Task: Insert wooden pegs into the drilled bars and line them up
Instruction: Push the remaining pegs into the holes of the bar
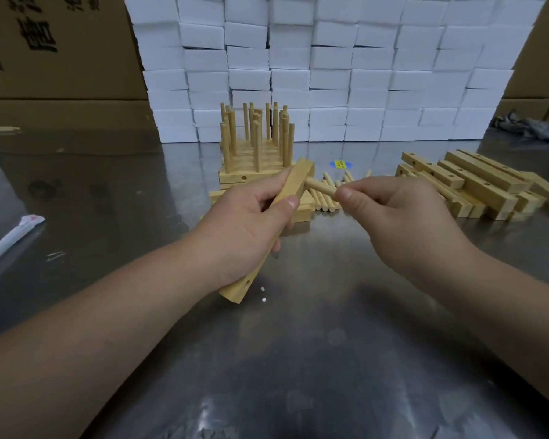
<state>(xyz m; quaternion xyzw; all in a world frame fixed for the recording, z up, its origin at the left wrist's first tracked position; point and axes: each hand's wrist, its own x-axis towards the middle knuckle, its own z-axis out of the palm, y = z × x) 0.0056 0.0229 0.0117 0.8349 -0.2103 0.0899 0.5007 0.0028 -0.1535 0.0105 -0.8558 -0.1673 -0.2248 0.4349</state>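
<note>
Two hands: square drilled bar (290, 191), round peg (320, 186).

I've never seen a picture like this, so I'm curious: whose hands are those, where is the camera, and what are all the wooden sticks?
There is no machine here, just a person working with bare hands. The camera sits on the person's head and looks down, so you see the arms the way they do. The left hand grips a wooden bar with drilled holes. The right hand pinches a round peg, whose tip meets the side of the bar near its far end. On the shiny metal table lie loose pegs just behind the hands, and a pile of empty bars to the right. Further back stand finished bars with pegs sticking straight up. Behind those is a wall of white blocks.
</note>
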